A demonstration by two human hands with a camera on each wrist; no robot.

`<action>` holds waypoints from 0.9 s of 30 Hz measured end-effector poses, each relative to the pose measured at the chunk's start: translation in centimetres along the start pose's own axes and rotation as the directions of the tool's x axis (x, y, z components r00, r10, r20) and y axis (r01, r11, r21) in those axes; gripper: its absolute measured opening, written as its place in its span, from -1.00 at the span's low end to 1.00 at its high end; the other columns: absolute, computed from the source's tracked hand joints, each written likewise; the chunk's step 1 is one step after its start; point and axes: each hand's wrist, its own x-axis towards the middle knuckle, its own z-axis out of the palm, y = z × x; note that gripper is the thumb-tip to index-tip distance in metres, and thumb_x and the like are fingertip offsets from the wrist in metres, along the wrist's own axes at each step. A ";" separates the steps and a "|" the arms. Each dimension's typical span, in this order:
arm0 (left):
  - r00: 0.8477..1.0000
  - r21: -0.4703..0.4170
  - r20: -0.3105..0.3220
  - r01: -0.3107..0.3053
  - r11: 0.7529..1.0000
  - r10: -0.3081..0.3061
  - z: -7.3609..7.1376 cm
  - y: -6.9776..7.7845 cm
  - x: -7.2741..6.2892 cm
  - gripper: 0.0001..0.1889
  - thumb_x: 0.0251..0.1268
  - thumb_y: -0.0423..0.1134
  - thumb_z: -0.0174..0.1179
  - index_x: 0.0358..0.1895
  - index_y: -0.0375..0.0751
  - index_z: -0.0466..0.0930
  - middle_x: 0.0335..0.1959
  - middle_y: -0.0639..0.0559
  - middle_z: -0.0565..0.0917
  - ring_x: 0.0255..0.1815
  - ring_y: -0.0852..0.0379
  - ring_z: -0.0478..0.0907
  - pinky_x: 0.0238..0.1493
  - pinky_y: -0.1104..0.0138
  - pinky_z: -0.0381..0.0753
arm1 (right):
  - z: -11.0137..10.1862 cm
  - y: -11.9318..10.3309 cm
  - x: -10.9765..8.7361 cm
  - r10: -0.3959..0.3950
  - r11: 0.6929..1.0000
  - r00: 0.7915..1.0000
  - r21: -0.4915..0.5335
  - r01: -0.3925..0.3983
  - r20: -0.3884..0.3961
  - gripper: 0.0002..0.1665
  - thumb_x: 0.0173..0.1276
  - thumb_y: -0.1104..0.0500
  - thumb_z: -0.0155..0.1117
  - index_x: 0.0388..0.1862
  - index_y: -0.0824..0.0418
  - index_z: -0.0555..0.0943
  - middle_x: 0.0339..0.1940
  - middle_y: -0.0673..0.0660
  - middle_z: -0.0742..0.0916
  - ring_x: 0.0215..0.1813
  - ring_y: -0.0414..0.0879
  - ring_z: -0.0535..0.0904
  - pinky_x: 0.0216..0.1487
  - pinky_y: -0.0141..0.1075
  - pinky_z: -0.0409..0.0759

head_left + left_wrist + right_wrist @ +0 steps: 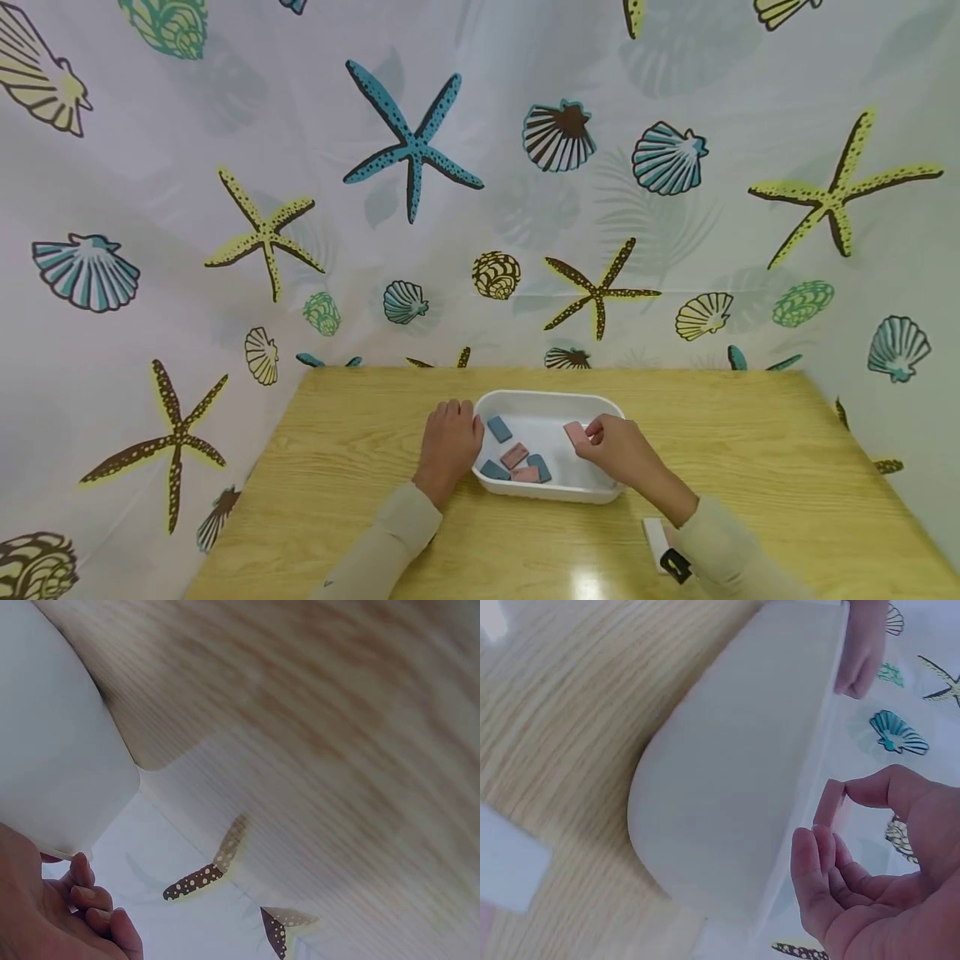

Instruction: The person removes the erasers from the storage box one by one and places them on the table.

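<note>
The right hand (615, 448) reaches in over the right end of the white tub (551, 493), its thumb and fingertips closed to a narrow pinch on one pink block (576, 434). That block is over the right half of the tub and looks lifted clear of its floor; the right wrist view shows it past the line of the rim. Its long axis slants from the tub's far left side towards the near right, so its free end points away from the hand, and the gripped end sits by the fingertips. The left hand (453, 433) is at the opposite end of the tub, fingers curled at the left rim and holding it; part of that grip is hidden. Five loose blocks lie in the tub's left half: a blue block (498, 429) near the far left wall, a reddish block (514, 455) in front of it, and a group of blue and pink ones (527, 474) along the near wall. All five lie to the left of the pinched block, nearer the left hand. Outside the tub, on the wooden table (360, 500), a white block (655, 542) lies off the near right corner, close to the right sleeve.
</note>
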 end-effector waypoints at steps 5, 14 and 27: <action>1.000 -0.010 -0.006 -0.003 1.000 0.003 -0.1 0.0 0.2 -0.72 0.38 -0.09 -0.07 -0.17 -0.23 0.48 -0.35 -0.05 0.45 -0.30 0.02 0.37 -0.21 0.17 0.41 | -2.7 1.1 -1.7 0.008 0.999 1.000 0.033 -0.008 -0.013 -0.70 0.12 0.10 0.33 -0.30 0.30 0.57 -0.44 0.05 0.62 -0.38 -0.14 0.52 -0.38 -0.29 0.49; 0.999 -0.013 -0.032 -0.022 1.000 0.022 -0.3 -0.2 -0.2 -0.75 0.36 -0.11 -0.04 -0.22 -0.24 0.48 -0.39 -0.04 0.43 -0.33 0.02 0.38 -0.25 0.17 0.41 | -7.5 4.0 -6.0 0.083 0.996 0.997 -0.013 -0.083 -0.011 -0.46 0.21 -0.16 0.25 -0.21 0.33 0.56 -0.39 0.04 0.63 -0.31 -0.12 0.57 -0.34 -0.26 0.54; 1.000 0.013 -0.020 -0.020 1.000 0.020 0.0 -0.3 0.0 -0.71 0.38 -0.08 -0.10 -0.19 -0.24 0.49 -0.36 -0.05 0.45 -0.30 0.02 0.40 -0.20 0.17 0.42 | -10.6 11.7 -10.0 0.250 0.968 0.959 -0.031 -0.248 0.135 -0.35 0.29 -0.20 0.14 -0.12 0.41 0.53 -0.33 0.04 0.65 -0.27 -0.05 0.59 -0.28 -0.15 0.54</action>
